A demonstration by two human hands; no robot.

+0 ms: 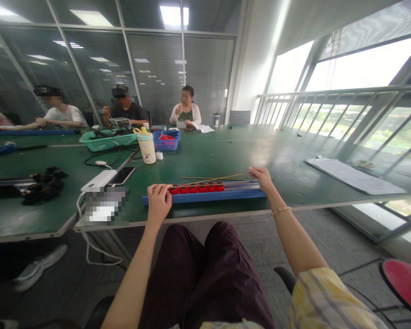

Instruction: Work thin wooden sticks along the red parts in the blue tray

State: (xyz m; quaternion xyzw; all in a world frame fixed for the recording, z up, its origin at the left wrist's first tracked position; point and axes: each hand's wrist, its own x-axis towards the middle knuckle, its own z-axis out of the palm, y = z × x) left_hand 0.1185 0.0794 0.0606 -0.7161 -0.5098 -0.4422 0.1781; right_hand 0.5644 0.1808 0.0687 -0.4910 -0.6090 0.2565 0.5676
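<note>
A long blue rail [212,197] lies along the table's near edge, with a row of several red blocks [192,188] set in its left and middle part. My left hand [158,201] is closed over the rail's left end, its fingertips at one end of a thin yellowish strip [226,177]. Above the rail's right end, my right hand [261,178] pinches the other end of this strip, which slopes up to the right over the blocks. A second thin strip [195,177] lies on the table behind the rail.
To the left are a phone [122,176], a white power bank [98,180] with a cable, and a yellow cup [146,147]. Farther back stand a green basket [108,142] and a blue basket [166,144]. A clipboard with papers [352,174] lies right. Other people sit across the table.
</note>
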